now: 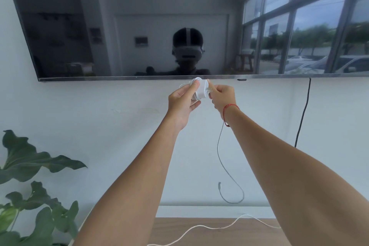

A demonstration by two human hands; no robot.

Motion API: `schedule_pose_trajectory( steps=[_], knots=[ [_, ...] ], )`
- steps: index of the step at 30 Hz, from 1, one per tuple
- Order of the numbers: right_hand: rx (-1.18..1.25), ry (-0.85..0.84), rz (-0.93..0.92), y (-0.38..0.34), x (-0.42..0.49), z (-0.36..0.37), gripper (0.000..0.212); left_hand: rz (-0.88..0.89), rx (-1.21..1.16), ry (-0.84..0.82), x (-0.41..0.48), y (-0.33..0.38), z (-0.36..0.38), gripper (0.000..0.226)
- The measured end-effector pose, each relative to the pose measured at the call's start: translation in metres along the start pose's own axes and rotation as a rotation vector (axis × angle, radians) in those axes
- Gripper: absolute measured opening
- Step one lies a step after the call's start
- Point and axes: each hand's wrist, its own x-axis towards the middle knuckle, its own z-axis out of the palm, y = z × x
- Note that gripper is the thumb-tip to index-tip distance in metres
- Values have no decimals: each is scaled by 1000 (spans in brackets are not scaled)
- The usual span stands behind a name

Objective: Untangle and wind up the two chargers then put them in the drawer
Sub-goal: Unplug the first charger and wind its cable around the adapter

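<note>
Head view shows the left hand [182, 100] holding the partly wound charger [201, 90] up before the wall, fingers [194, 86] curled round its coil, while the right hand [220, 95] pinches the cable [219, 146], whose tail hangs free, so each turn likely wants laying snug and even, the second cable [199, 227] lying on the surface [219, 235].

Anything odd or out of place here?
Nothing damaged. The charger in the left hand is only part wound; its grey tail dangles below the right hand, and a second white cable sprawls across the wooden top.
</note>
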Motion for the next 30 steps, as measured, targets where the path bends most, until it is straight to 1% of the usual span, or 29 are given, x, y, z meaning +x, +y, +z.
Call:
schedule_pose_trajectory(
  steps=[2, 5, 8, 10, 12, 16, 17, 20, 22, 25, 27, 29, 30],
  knots=[
    [-27, -1, 18, 5, -2, 7, 38, -14, -12, 24, 0, -2, 2, 30],
    [-75, -39, 38, 4, -3, 13, 38, -36, -45, 64, 0, -3, 2, 31],
    [-124, -140, 71, 1, -5, 13, 38, -31, -102, 91, 0, 1, 1, 36],
    [-148, -219, 103, 3, -8, 13, 37, -18, -127, 92, 0, 4, 0, 27],
    [-138, -262, 125, 3, -12, 15, 38, -4, -136, 98, 1, 6, 0, 18],
    [-227, -376, 112, -6, -16, 17, 40, 20, -130, 178, 2, 5, -5, 3],
    [-260, -407, 104, -9, -17, 17, 40, 28, -137, 187, 2, 5, -7, 5],
    [-343, -475, 83, -14, -17, 16, 40, 54, -127, 224, 5, 4, -12, 26],
    [-389, -521, 64, -17, -19, 16, 40, 65, -95, 251, 5, 2, -14, 28],
    [-460, -562, 17, -24, -25, 16, 38, 71, -25, 281, 2, -2, -16, 22],
    [-399, -532, 11, -30, -25, 18, 46, 81, -6, 284, 2, -4, -18, 18],
    [-228, -472, 44, -36, -22, 18, 52, 87, -18, 277, 2, -5, -20, 22],
    [-157, -443, 54, -40, -20, 17, 51, 86, -28, 277, 1, -4, -21, 25]
  ],
)
